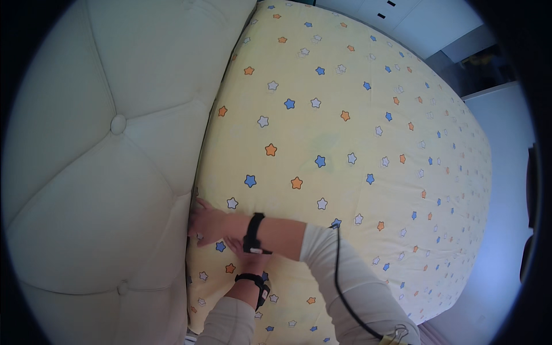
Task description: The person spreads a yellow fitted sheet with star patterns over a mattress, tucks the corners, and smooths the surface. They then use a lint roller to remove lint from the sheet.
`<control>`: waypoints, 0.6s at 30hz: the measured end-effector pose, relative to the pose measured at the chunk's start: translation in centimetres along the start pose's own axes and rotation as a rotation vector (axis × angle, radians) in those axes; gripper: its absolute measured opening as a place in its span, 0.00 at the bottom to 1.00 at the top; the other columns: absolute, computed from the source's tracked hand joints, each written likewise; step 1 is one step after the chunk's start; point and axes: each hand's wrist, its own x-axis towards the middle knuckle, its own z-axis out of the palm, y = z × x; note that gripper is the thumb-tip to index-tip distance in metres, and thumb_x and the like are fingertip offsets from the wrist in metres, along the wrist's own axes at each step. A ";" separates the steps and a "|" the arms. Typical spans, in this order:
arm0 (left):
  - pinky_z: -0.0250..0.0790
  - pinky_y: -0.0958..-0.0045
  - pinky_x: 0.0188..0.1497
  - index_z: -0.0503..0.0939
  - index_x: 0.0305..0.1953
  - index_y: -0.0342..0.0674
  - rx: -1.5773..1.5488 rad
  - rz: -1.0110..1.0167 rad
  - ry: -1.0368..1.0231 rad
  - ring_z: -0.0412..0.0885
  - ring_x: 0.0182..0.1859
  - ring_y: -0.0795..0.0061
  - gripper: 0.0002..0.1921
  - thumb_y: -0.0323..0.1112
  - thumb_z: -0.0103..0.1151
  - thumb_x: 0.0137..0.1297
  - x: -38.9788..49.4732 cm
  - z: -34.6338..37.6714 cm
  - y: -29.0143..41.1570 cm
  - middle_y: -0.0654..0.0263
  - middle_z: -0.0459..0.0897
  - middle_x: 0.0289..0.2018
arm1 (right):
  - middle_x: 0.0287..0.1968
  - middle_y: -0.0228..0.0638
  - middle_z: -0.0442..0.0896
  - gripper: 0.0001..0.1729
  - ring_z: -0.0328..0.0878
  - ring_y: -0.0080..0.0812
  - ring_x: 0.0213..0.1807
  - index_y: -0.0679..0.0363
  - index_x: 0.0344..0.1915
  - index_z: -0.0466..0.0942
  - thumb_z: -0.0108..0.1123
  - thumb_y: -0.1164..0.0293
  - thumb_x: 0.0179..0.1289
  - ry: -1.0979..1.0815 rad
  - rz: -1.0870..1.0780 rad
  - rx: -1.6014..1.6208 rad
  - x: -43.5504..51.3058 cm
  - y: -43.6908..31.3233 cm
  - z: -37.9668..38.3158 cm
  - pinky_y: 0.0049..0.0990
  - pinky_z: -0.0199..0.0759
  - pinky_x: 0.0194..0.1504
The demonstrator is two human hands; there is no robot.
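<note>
A pale yellow fitted sheet (302,133), printed with blue, orange and white stars, covers the mattress in front of me. My right hand (209,225) reaches left to the mattress edge against the padded headboard (64,181). Its fingertips go down at the narrow gap there and are blurred and partly hidden. Below my right wrist, my left hand (248,255) lies on the sheet, its fingers stretched out and partly covered by the right forearm. Each wrist wears a black strap with a small device, the right strap (254,233) and the left strap (254,279).
The cream headboard with its buttons rises along the whole left side. White drawers (388,17) stand beyond the bed at the top right. A black cable (340,276) runs along my right sleeve to a metal binder clip (400,332).
</note>
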 end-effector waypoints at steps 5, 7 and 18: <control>0.31 0.36 0.78 0.64 0.71 0.46 0.059 0.215 0.538 0.48 0.78 0.47 0.37 0.53 0.56 0.63 -0.7 0.5 -0.4 0.55 0.55 0.76 | 0.66 0.42 0.74 0.25 0.60 0.49 0.75 0.44 0.60 0.80 0.60 0.52 0.65 0.922 0.517 -0.173 -5.7 7.3 -3.2 0.52 0.43 0.77; 0.31 0.36 0.78 0.64 0.72 0.46 0.038 0.203 0.511 0.48 0.78 0.47 0.37 0.52 0.56 0.63 -0.6 0.6 -0.4 0.55 0.54 0.77 | 0.71 0.38 0.69 0.28 0.47 0.50 0.80 0.40 0.63 0.77 0.57 0.48 0.66 0.721 0.409 -0.252 -4.7 5.4 -0.8 0.57 0.31 0.78; 0.42 0.48 0.79 0.62 0.75 0.52 -0.079 0.265 0.476 0.49 0.80 0.59 0.39 0.53 0.60 0.64 -3.1 -2.7 -2.7 0.63 0.52 0.78 | 0.59 0.43 0.83 0.27 0.75 0.46 0.66 0.57 0.61 0.79 0.62 0.58 0.65 0.766 0.218 0.971 -8.9 -6.3 10.1 0.38 0.67 0.67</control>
